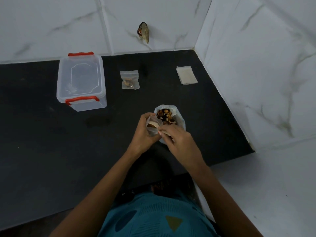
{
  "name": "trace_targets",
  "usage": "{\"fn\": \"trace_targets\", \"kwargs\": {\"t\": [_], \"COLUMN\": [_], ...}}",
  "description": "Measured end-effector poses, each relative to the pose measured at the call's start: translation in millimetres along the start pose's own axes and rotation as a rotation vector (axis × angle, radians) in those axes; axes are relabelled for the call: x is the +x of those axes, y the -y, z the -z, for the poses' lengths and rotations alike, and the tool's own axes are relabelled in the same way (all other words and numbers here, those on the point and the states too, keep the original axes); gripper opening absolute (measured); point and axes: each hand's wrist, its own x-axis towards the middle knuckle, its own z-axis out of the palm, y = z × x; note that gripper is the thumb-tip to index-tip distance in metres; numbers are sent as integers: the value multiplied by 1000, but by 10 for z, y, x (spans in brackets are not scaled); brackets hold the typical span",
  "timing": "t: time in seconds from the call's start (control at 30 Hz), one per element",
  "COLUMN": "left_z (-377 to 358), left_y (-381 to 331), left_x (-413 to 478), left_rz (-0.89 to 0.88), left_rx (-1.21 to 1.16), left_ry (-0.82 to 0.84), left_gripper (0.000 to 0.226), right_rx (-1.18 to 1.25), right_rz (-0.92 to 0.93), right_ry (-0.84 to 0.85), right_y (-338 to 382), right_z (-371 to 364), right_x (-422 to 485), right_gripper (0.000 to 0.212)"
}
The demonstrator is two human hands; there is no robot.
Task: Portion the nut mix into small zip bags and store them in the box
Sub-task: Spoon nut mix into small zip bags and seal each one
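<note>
Teal shirt (153,216), left-hand fingers (145,118) round zip bag (152,127)

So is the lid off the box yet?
No, the clear lid sits on the box, red handles at both ends.

Black counter (51,142), white grey-veined wall tiles (256,65), clear box (81,81) with red clips (two) (82,99), brown nut mix (165,115).
</note>
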Motion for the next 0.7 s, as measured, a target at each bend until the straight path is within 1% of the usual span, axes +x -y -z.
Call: {"fn": "trace_targets", "kwargs": {"t": [0.1,0.3,0.37,0.43,0.53,0.6,0.7], "left_z": [12,3,-3,-6,-7,-8,-12], "left_y": [1,75,74,62,49,49,30], "left_x": [-6,-4,1,9,0,-6,-7], "left_rz": [-14,-10,-2,-2,-12,-18,-23], "left_rx": [-36,8,5,1,-17,-25,-33], "left_ry": [-23,-38,-33,-31,-25,-19,-21], "left_gripper": [58,59,59,58,57,57,56], "right_rx": [-23,211,261,250,126,69,57], "right_rz": [41,-90,-128,-112,6,51,82], "right_ry": [-79,-157,-182,-185,-133,-133,-146], "right_y": [-47,-56,-69,-80,-111,-136,-151], "right_z": [-1,77,96,107,88,74,79], "right_x": [-16,0,-8,-13,-45,-69,-84], "right_gripper": [25,32,30,28,26,24,23]}}
